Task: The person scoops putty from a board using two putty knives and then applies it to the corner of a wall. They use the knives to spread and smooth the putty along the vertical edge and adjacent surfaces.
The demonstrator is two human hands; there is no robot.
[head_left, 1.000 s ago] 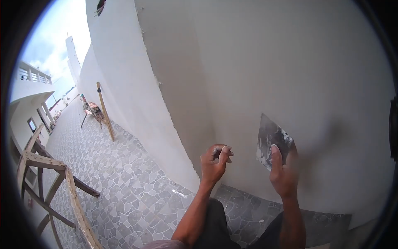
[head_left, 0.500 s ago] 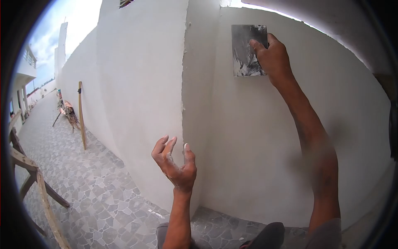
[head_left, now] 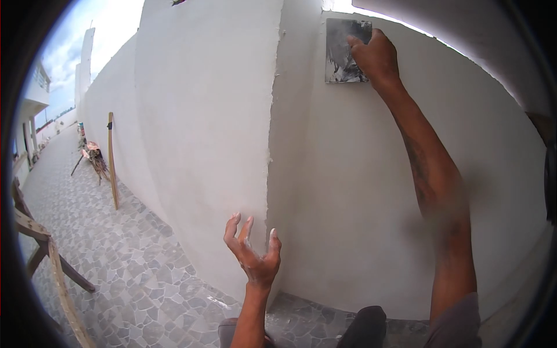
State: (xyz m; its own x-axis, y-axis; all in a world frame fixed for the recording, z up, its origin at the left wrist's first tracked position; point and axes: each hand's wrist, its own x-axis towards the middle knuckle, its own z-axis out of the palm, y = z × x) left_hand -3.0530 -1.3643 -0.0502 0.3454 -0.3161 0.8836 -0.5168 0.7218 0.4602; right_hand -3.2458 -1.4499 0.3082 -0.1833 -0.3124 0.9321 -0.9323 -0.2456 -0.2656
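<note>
My right hand point(head_left: 376, 57) grips the right side of a dark rectangular plate point(head_left: 342, 55) smeared with white, its thumb across the face. The plate lies against the upper part of the pale wall point(head_left: 360, 174), near the inside corner. Lower down, my left hand point(head_left: 253, 249) is raised beside the rough vertical edge point(head_left: 270, 145) of the projecting wall. Its fingers are apart and curved, with whitish residue on them, and it holds nothing.
Wooden trestle-like beams point(head_left: 58, 272) stand at the lower left. A wooden strip point(head_left: 112, 162) leans on the left wall, near a pile of sticks point(head_left: 96, 156). Grey stone-patterned paving point(head_left: 139, 261) runs along the wall. My knee point(head_left: 365, 327) shows at the bottom.
My right hand and the plate have moved up the wall. My left hand appears lower and slightly farther right, its fingers still apart. The projecting wall's edge has shifted right in view.
</note>
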